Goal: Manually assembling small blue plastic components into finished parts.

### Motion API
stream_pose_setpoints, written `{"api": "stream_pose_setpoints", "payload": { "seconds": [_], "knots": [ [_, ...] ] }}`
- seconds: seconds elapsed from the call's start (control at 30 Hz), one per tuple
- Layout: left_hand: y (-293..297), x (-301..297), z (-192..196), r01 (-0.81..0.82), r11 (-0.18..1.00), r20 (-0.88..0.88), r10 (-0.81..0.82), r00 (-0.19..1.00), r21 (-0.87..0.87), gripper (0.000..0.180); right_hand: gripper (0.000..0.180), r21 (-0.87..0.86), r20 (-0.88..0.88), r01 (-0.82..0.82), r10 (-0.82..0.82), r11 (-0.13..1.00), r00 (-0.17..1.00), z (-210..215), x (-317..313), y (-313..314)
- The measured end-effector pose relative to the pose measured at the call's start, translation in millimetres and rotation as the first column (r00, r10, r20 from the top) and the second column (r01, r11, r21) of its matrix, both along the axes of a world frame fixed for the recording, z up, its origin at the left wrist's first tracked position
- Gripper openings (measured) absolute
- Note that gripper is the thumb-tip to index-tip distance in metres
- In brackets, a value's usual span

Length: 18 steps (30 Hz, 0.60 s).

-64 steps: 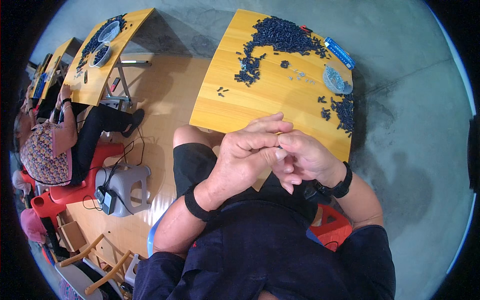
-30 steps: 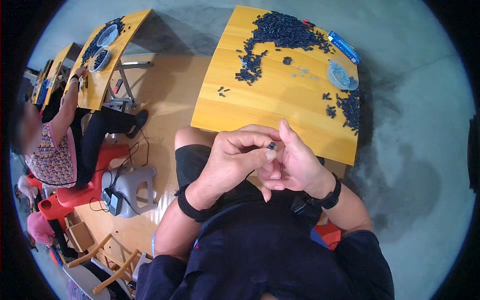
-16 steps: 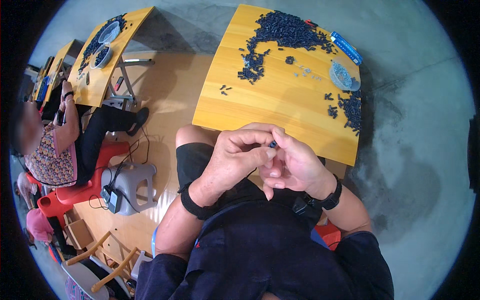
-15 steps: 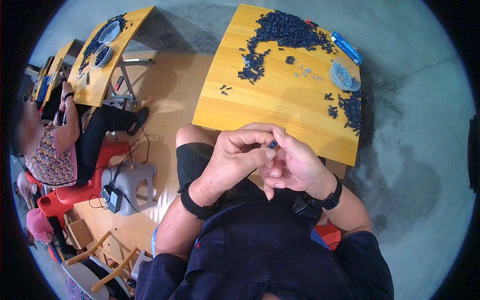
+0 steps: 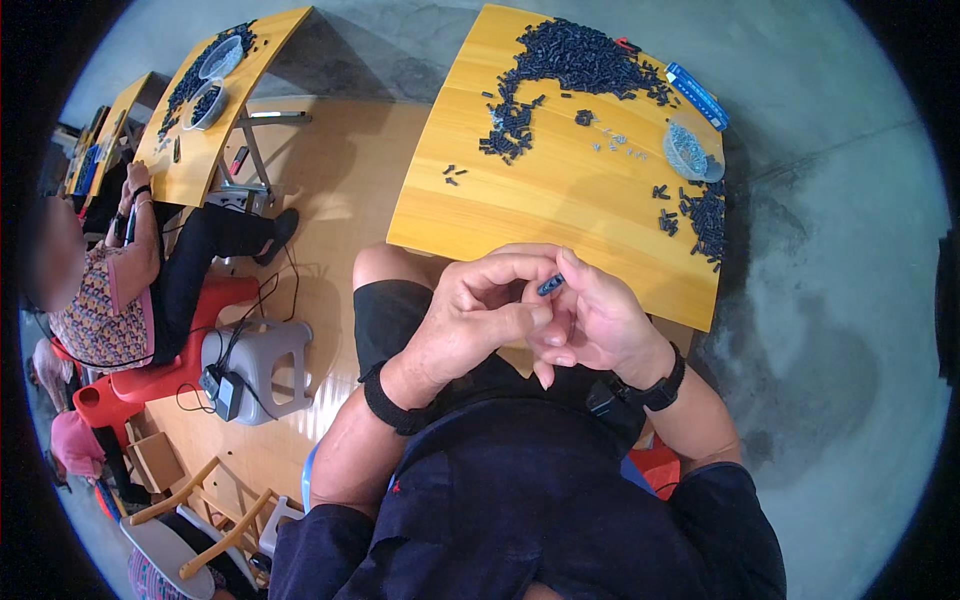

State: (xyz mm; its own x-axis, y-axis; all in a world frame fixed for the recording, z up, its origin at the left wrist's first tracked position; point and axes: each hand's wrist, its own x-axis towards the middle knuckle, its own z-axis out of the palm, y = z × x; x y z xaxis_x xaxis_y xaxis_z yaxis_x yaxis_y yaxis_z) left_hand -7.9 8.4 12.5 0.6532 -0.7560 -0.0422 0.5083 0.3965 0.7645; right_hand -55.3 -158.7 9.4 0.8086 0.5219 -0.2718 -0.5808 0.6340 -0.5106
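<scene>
- Head view: left hand (image 5: pixel 478 318) and right hand (image 5: pixel 598 325) met above the lap, just short of the yellow table (image 5: pixel 560 215) edge — close in for fine work.
- Small dark part (image 5: pixel 550 285) was pinched between fingertips of both hands, which were curled around it.
- Heap of dark parts (image 5: pixel 570 60) and clear bag (image 5: pixel 688 152) lay far across the table — stock kept apart.

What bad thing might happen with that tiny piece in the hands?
The small dark part is pinched only at the fingertips of the left hand and right hand, above the lap and off the table; a slip could drop it to the floor. An elbow bump might scatter the pile.
</scene>
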Motion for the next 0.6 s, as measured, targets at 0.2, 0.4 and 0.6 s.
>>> {"api": "stream_pose_setpoints", "payload": {
  "seconds": [0.2,0.4,0.6],
  "knots": [
    [-1.3,3.2,-30.5,-0.169,0.984,0.096,0.164,0.982,0.049,0.032,0.056,-0.341,-0.028,0.069,-0.084,0.937,0.996,-18.7,7.9,-15.6],
    [0.6,12.6,-69.6,-0.2,0.823,0.135,0.15,0.979,0.532,0.027,0.048,-0.961,0.271,0.273,-0.058,0.033,0.961,-100.7,17.5,-115.7],
    [-8.8,29.5,-91.2,-0.187,0.776,0.043,0.202,0.978,0.603,0.02,0.041,-0.69,0.26,0.321,0.191,-0.649,0.947,-90.6,23.3,-166.5]
  ]
}}
